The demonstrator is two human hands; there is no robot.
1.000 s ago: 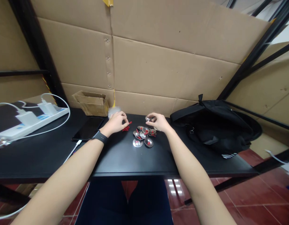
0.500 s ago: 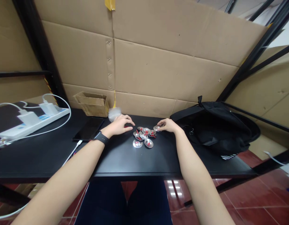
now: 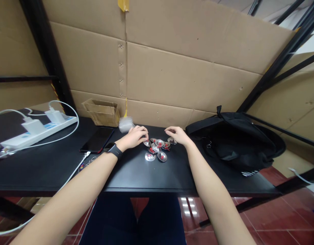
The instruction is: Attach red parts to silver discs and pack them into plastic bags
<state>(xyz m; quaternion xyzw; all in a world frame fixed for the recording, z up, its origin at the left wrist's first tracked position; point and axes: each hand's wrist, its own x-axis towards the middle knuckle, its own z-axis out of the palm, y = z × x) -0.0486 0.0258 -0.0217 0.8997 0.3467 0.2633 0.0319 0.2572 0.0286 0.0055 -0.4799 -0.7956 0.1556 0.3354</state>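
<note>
Several small domed silver discs with red loops, which look like finger cymbals (image 3: 156,147), lie in a loose heap on the black table (image 3: 152,177). My left hand (image 3: 136,136) is at the heap's left side, thumb and forefinger pinched on the edge of one finger cymbal (image 3: 147,143). At the right, my right hand (image 3: 179,134) hovers beside another finger cymbal (image 3: 172,140), its fingers stretched to the left and apart, with nothing visible in them. Nearest me, two finger cymbals (image 3: 162,156) rest at the front of the heap. A dark watch is on my left wrist.
A black bag (image 3: 238,139) takes up the right side. Behind my left hand stand an open cardboard box (image 3: 102,114) and a clear plastic bundle (image 3: 125,124). A phone (image 3: 97,140), a white cable and a power strip (image 3: 42,129) lie left. Cardboard walls (image 3: 167,75) close the back.
My left hand has moved slightly right and pinched a finger cymbal at the heap's left edge. My right hand has let go of the right-hand cymbal and its fingers have lifted.
</note>
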